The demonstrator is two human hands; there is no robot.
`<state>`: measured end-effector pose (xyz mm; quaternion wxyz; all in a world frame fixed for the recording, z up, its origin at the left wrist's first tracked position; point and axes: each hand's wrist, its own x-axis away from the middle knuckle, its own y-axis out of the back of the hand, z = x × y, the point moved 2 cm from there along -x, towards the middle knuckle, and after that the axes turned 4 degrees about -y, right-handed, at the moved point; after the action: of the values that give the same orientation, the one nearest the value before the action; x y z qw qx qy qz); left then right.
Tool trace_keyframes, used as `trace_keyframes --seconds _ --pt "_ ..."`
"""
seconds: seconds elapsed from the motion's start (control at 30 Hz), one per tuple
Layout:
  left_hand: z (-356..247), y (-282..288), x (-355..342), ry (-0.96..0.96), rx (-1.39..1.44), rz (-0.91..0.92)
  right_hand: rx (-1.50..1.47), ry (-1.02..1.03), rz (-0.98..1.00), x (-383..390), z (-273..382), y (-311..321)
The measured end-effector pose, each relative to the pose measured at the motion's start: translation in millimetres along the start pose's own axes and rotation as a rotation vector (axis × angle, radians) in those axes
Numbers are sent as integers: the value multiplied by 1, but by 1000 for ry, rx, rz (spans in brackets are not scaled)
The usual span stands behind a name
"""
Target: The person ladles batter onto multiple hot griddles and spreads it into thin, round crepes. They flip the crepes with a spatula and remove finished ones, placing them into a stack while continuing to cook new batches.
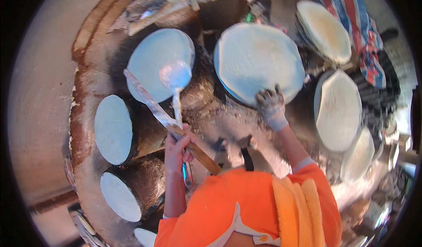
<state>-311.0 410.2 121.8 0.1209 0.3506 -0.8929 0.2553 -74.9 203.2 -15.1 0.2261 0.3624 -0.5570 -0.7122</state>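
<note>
My left hand (179, 149) is closed round a metal ladle (177, 104) and a long flat spatula with a wooden handle (204, 159), which cross each other. The ladle's shiny bowl lies over the round pale griddle (151, 55) at the upper left, and the spatula's blade slants up over that griddle's near edge. My right hand (270, 108), in a dirty pale glove, is at the near rim of a large round flatbread (259, 60) on the middle griddle. Its fingers look bent and apart, one pointing up; blur hides whether they grip the edge.
More round pale griddle tops stand on the left (113, 130) and lower left (121, 197). Flatbreads (338, 110) lie on the right, another (325, 31) at the upper right beside a striped cloth (354, 22). A brown curved ledge (79, 84) bounds the left.
</note>
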Motion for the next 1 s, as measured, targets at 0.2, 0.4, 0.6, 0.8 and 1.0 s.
trace_keyframes --seconds 0.2,0.4,0.6,0.8,1.0 --pt "-2 17 -18 -48 -121 14 -111 -39 -232 -39 10 34" --pt "-11 14 -28 -57 -3 126 -248 -199 -511 -67 -9 109" --pt "2 9 -54 22 -74 200 197 -126 -512 -92 -149 191" --pt "43 -35 -63 67 -57 283 -204 -213 -556 -5 -125 320" --pt "62 -99 -18 9 -223 210 -29 -377 -533 129 -157 236"
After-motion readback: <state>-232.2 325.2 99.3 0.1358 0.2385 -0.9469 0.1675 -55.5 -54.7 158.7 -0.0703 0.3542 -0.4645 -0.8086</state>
